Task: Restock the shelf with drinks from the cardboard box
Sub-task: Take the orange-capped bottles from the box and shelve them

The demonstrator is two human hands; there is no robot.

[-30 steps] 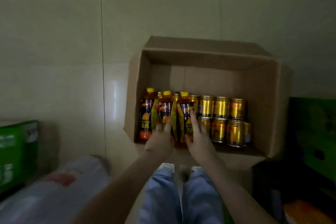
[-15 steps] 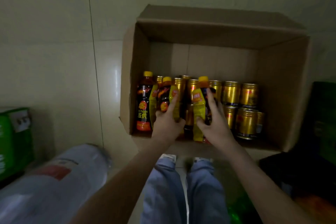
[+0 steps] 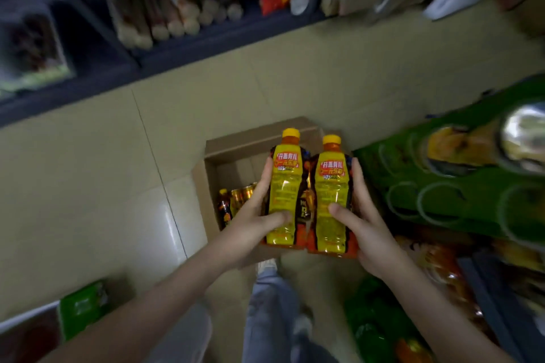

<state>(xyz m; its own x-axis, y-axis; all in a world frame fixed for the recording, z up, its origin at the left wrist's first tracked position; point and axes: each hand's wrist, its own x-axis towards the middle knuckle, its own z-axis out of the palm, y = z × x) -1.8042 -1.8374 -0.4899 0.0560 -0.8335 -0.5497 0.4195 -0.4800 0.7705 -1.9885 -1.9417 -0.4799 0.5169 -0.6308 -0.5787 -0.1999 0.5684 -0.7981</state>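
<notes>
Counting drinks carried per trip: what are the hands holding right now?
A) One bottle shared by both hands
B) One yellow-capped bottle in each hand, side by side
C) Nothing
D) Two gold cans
B: the left hand grips the left bottle and the right hand grips the right bottle, both yellow-capped, side by side above the cardboard box.

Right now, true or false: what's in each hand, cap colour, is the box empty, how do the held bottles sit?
1. The left hand grips the left bottle, and the right hand grips the right bottle. True.
2. Their caps are red. False: both are yellow.
3. The cardboard box is empty. False: a dark bottle and gold cans sit inside.
4. The held bottles are side by side. True.
</notes>
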